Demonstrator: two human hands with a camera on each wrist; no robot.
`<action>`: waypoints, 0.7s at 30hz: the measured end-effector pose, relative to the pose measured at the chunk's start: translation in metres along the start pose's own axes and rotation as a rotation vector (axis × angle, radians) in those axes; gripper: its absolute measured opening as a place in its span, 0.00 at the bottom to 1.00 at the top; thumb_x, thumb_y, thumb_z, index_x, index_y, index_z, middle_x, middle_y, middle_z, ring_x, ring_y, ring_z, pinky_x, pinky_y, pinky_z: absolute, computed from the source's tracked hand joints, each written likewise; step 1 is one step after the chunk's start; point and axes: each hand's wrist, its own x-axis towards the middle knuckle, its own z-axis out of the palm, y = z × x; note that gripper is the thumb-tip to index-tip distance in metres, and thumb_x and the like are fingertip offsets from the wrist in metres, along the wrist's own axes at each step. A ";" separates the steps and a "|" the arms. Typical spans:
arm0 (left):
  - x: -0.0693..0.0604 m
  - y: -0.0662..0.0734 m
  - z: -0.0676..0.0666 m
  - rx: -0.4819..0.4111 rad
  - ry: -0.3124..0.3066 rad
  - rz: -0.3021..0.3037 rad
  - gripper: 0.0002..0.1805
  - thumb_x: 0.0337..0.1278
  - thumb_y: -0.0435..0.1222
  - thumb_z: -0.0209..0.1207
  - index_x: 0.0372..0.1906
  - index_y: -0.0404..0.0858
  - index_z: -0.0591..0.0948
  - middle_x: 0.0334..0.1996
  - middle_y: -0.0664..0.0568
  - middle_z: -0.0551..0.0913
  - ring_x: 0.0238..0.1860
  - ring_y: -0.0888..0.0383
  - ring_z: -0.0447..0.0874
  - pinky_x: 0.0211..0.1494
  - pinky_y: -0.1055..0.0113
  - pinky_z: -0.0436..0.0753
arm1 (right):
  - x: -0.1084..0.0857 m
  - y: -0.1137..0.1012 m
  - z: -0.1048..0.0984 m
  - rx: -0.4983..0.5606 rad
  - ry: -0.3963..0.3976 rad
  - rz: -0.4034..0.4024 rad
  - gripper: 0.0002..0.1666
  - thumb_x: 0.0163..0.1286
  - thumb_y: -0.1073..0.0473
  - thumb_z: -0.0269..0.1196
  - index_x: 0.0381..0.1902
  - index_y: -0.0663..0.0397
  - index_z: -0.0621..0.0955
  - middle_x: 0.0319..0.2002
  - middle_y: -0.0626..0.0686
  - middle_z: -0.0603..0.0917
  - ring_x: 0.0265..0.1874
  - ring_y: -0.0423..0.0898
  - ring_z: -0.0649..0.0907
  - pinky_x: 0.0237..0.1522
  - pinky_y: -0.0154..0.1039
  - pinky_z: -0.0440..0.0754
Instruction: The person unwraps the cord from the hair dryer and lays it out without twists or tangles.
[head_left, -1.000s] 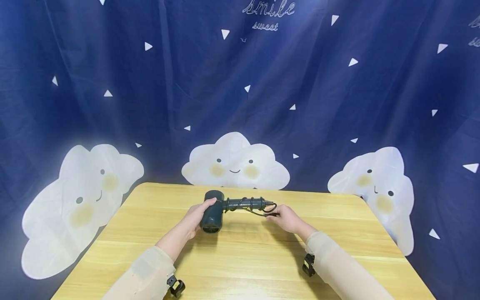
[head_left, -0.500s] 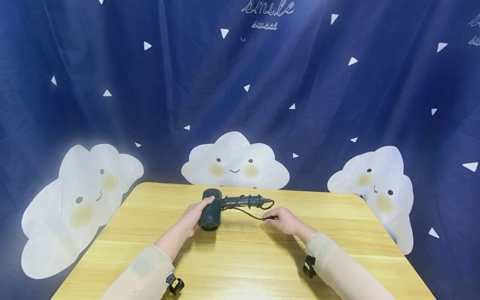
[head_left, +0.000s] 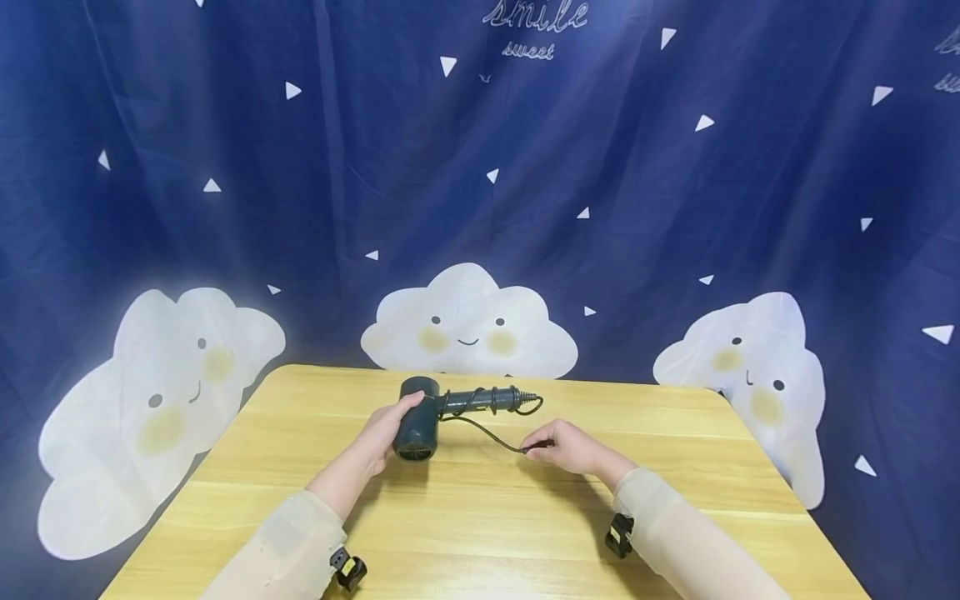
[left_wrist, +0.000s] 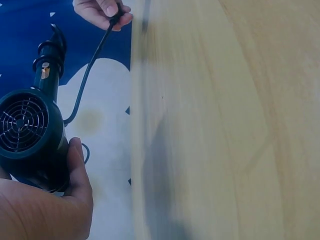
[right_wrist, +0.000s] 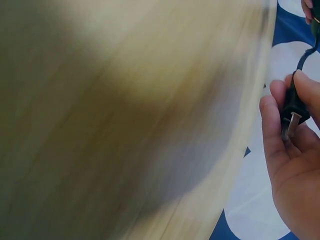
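My left hand (head_left: 385, 429) grips a dark hair dryer (head_left: 417, 429) round its barrel, thumb on top. The dryer's handle (head_left: 476, 401) points right, with black cord wound round it. In the left wrist view the round grille (left_wrist: 22, 122) of the dryer faces the camera. My right hand (head_left: 573, 448) pinches the plug (right_wrist: 295, 107) at the cord's end between thumb and fingers; its metal prongs show in the right wrist view. A loose length of cord (head_left: 487, 432) runs from the dryer to this hand.
A light wood table (head_left: 480, 517) lies beneath both hands. Behind it hangs a blue curtain (head_left: 480, 217) printed with white clouds and triangles. Small black cameras (head_left: 619, 536) are strapped on both wrists.
The right hand has moved slightly down with the plug, away from the handle. A stretch of cord has come off the handle. The left hand and dryer have shifted a little left.
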 end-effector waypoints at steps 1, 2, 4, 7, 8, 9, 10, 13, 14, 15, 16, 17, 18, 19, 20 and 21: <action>0.000 0.000 0.000 -0.001 0.005 -0.001 0.43 0.56 0.62 0.62 0.62 0.30 0.74 0.39 0.45 0.87 0.36 0.54 0.89 0.41 0.67 0.85 | 0.000 -0.001 0.000 0.001 -0.009 0.000 0.10 0.70 0.62 0.66 0.46 0.56 0.88 0.45 0.53 0.89 0.46 0.50 0.86 0.50 0.42 0.83; 0.000 0.000 -0.001 -0.003 0.009 0.000 0.43 0.56 0.63 0.62 0.62 0.29 0.74 0.39 0.45 0.87 0.36 0.54 0.89 0.41 0.67 0.85 | 0.000 -0.002 -0.001 0.007 -0.016 0.000 0.10 0.70 0.62 0.66 0.46 0.57 0.88 0.45 0.54 0.89 0.47 0.51 0.86 0.51 0.44 0.82; 0.000 0.001 -0.002 -0.002 0.009 0.000 0.44 0.56 0.63 0.62 0.62 0.29 0.74 0.39 0.45 0.87 0.36 0.54 0.89 0.41 0.67 0.85 | 0.000 -0.004 -0.002 0.014 -0.029 -0.001 0.10 0.70 0.63 0.66 0.46 0.57 0.88 0.46 0.54 0.88 0.48 0.52 0.86 0.52 0.46 0.82; 0.000 0.001 -0.003 -0.003 0.006 0.005 0.44 0.56 0.63 0.61 0.63 0.29 0.74 0.40 0.45 0.87 0.36 0.54 0.89 0.42 0.67 0.85 | 0.000 -0.006 -0.004 0.029 -0.044 -0.003 0.10 0.70 0.63 0.66 0.46 0.57 0.88 0.46 0.53 0.89 0.47 0.51 0.86 0.52 0.46 0.82; 0.000 0.001 -0.003 -0.004 0.004 0.008 0.45 0.57 0.63 0.61 0.63 0.29 0.73 0.40 0.45 0.87 0.37 0.54 0.89 0.42 0.67 0.85 | 0.001 -0.006 -0.005 0.036 -0.051 -0.006 0.10 0.70 0.63 0.66 0.47 0.57 0.88 0.45 0.53 0.89 0.47 0.50 0.86 0.52 0.45 0.82; 0.001 0.001 -0.003 -0.003 0.004 0.008 0.45 0.57 0.63 0.61 0.63 0.29 0.73 0.40 0.46 0.87 0.37 0.54 0.89 0.42 0.67 0.85 | 0.001 -0.006 -0.006 0.040 -0.058 -0.013 0.10 0.70 0.63 0.65 0.47 0.58 0.88 0.45 0.53 0.89 0.47 0.49 0.86 0.52 0.44 0.83; 0.000 0.002 -0.004 -0.002 0.005 0.008 0.45 0.57 0.63 0.61 0.64 0.29 0.73 0.40 0.46 0.87 0.37 0.54 0.89 0.42 0.67 0.85 | 0.001 -0.006 -0.006 0.043 -0.065 -0.019 0.10 0.70 0.63 0.65 0.47 0.58 0.88 0.45 0.53 0.89 0.46 0.48 0.86 0.51 0.42 0.83; 0.000 0.002 -0.004 0.002 0.012 0.005 0.45 0.56 0.63 0.61 0.64 0.29 0.73 0.39 0.47 0.87 0.36 0.55 0.89 0.42 0.68 0.84 | 0.001 -0.006 -0.009 0.052 -0.088 -0.038 0.11 0.71 0.62 0.65 0.47 0.59 0.88 0.45 0.52 0.89 0.46 0.45 0.86 0.51 0.40 0.83; 0.000 0.001 -0.005 0.002 0.015 0.002 0.46 0.56 0.63 0.61 0.64 0.29 0.73 0.39 0.47 0.88 0.36 0.55 0.89 0.42 0.68 0.84 | 0.000 -0.006 -0.010 0.053 -0.094 -0.042 0.11 0.71 0.62 0.65 0.47 0.59 0.88 0.45 0.52 0.89 0.46 0.45 0.86 0.51 0.40 0.83; 0.000 0.001 -0.005 0.003 0.018 -0.001 0.46 0.56 0.64 0.61 0.64 0.30 0.73 0.39 0.47 0.88 0.36 0.55 0.89 0.41 0.68 0.84 | 0.000 -0.007 -0.010 0.054 -0.098 -0.048 0.11 0.71 0.62 0.64 0.47 0.59 0.88 0.45 0.52 0.89 0.46 0.44 0.86 0.50 0.39 0.83; 0.000 0.001 -0.005 0.002 0.021 -0.002 0.46 0.55 0.64 0.62 0.64 0.30 0.73 0.38 0.47 0.88 0.36 0.55 0.89 0.42 0.69 0.84 | 0.000 -0.007 -0.011 0.056 -0.104 -0.050 0.11 0.71 0.61 0.64 0.48 0.59 0.88 0.45 0.53 0.89 0.46 0.44 0.86 0.50 0.39 0.83; 0.000 0.001 -0.005 0.000 0.022 -0.002 0.46 0.55 0.64 0.62 0.64 0.29 0.73 0.38 0.47 0.88 0.36 0.55 0.89 0.42 0.69 0.84 | 0.000 -0.008 -0.012 0.062 -0.109 -0.050 0.11 0.71 0.61 0.64 0.48 0.59 0.87 0.46 0.53 0.89 0.46 0.44 0.86 0.50 0.39 0.83; 0.000 0.000 -0.005 -0.001 0.024 -0.004 0.46 0.55 0.64 0.62 0.64 0.30 0.73 0.38 0.47 0.88 0.36 0.55 0.89 0.42 0.69 0.84 | 0.000 -0.009 -0.012 0.068 -0.114 -0.049 0.11 0.71 0.61 0.64 0.48 0.60 0.87 0.46 0.54 0.89 0.46 0.44 0.86 0.50 0.39 0.83; 0.000 0.000 -0.005 -0.003 0.026 -0.005 0.46 0.55 0.64 0.62 0.64 0.29 0.73 0.38 0.47 0.88 0.36 0.55 0.89 0.42 0.69 0.84 | 0.000 -0.009 -0.013 0.075 -0.120 -0.047 0.12 0.71 0.62 0.64 0.48 0.60 0.87 0.46 0.55 0.88 0.45 0.44 0.86 0.50 0.38 0.82; 0.001 0.000 -0.005 -0.005 0.029 -0.006 0.46 0.54 0.64 0.62 0.64 0.29 0.73 0.38 0.47 0.88 0.36 0.55 0.89 0.42 0.69 0.84 | 0.000 -0.009 -0.013 0.080 -0.124 -0.045 0.12 0.72 0.62 0.64 0.48 0.61 0.87 0.46 0.56 0.88 0.45 0.44 0.86 0.50 0.38 0.82; 0.000 -0.001 -0.005 -0.005 0.033 -0.008 0.46 0.54 0.64 0.62 0.64 0.29 0.73 0.38 0.48 0.88 0.36 0.55 0.89 0.42 0.69 0.84 | 0.000 -0.009 -0.013 0.087 -0.126 -0.047 0.12 0.72 0.62 0.64 0.48 0.61 0.87 0.46 0.58 0.88 0.45 0.44 0.86 0.50 0.38 0.82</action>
